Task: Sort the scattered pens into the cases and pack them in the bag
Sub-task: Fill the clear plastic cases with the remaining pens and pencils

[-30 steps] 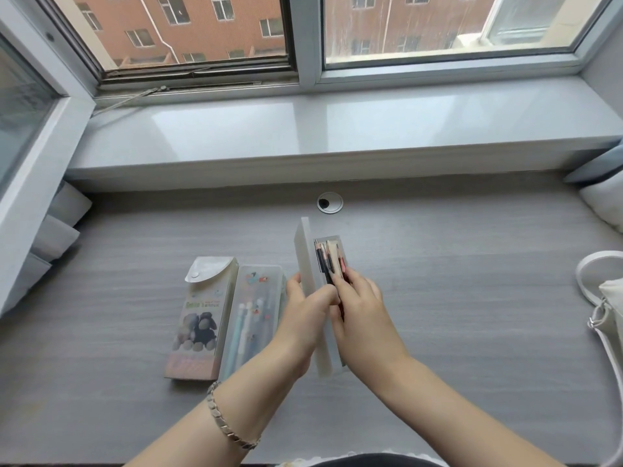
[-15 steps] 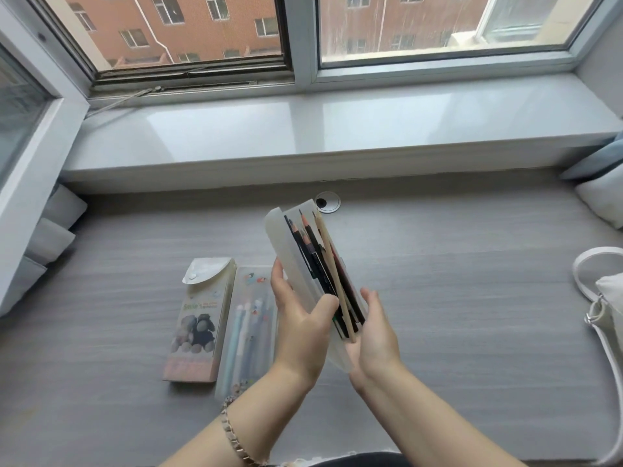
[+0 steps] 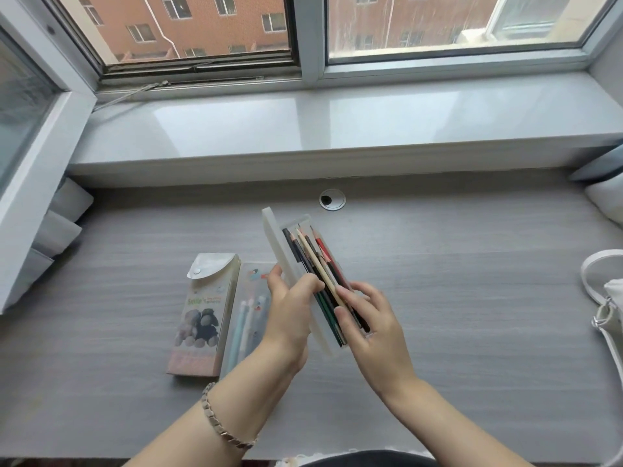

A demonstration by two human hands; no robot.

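Translucent plastic pencil case [image 3: 274,241], judged light and slick, was gripped along its long edge by left hand [image 3: 290,308]; right hand [image 3: 371,321] pinched its coloured pencils [image 3: 312,261].

Left hand [image 3: 290,311] and right hand [image 3: 374,326] grip, fingers [image 3: 362,293] curled.

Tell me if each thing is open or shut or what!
frosted pencil case, open, held up
pencils, lying inside it
left hand, gripping the case
right hand, fingers curled on the pencils
bear-print case, flap snapped shut, lying flat
clear pen case, looks shut, lying flat
white bag, mostly out of view
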